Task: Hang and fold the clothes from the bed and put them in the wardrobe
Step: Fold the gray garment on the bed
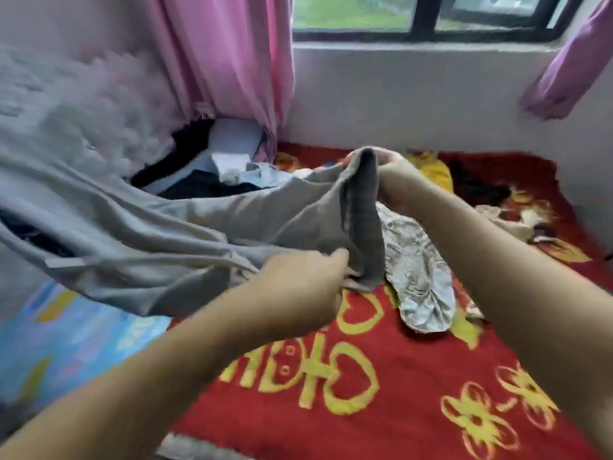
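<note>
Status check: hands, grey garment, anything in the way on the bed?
Left hand and right hand both gripping the grey knit garment, held above the red flowered blanket. Not yet folded. Silver-patterned cloth lies underneath; more clothes behind.

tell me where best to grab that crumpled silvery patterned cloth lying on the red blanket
Probably at the near rounded end of the silvery patterned cloth, from above: it lies flat and uncovered on the red blanket, while its far end runs under the grey garment.
</note>
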Demonstrator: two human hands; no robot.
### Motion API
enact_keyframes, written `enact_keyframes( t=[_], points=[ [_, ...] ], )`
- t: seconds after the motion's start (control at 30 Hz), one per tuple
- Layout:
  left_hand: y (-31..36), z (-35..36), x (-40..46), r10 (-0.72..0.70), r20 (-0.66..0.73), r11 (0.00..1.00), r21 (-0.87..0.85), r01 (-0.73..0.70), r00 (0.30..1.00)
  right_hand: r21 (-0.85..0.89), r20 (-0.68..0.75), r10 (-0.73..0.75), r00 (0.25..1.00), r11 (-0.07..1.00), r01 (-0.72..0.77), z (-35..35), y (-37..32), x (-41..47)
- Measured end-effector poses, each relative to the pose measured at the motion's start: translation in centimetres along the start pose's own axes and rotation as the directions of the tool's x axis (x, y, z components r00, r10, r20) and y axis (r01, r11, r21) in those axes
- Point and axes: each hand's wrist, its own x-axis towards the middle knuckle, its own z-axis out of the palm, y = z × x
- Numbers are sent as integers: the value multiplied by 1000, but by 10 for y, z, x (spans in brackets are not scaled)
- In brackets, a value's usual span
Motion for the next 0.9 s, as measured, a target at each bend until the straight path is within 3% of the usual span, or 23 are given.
enact_keyframes(
  t=[0.03,0.1,0.13,0.2,0.27,0.33,0.4,0.53,0.6,0.67,0.73,0.83,0.9],
  points=[
    [25,41,11,52,131,992,-120,-36,990,-60,-54,108,993,992,-111,-24,40,-8],
    [73,120,31,119,472,917,-389,85,874,-77,-202,318,926,938,-339,-80,114,-39],
    [89,154,40,164,562,855,-490,167,811,-55,-273,419,866,892,-449,-108,146,-54],
    [111,213,55,189,666,754,-569,327,722,-1,-369,592,716,770,-638,-157,206,-93],
    [128,268,59,153,738,730,-533,428,657,-34,-414,710,569,613,-789,-195,266,-137],
    [136,320,62,94,767,724,-490,485,634,-87,-437,766,472,486,-870,-217,318,-172],
    [142,367,65,41,781,717,-458,526,623,-189,-472,761,445,406,-894,-227,368,-192],
    [165,446,71,-30,807,663,-425,617,590,-410,-464,711,528,356,-840,-219,449,-191],
    [184,478,79,-53,802,631,-435,642,595,-427,-499,665,556,370,-825,-218,479,-180],
    [208,508,90,-98,809,601,-416,683,579,-315,-598,614,516,412,-855,-221,501,-169],
    [233,531,99,-198,817,647,-306,698,542,-227,-657,590,469,439,-869,-226,515,-164],
    [256,552,100,-328,745,769,-147,622,582,-277,-669,596,444,354,-893,-234,521,-167],
    [256,558,96,-364,709,788,-110,605,604,-290,-688,609,395,267,-919,-238,519,-172]
  ],
)
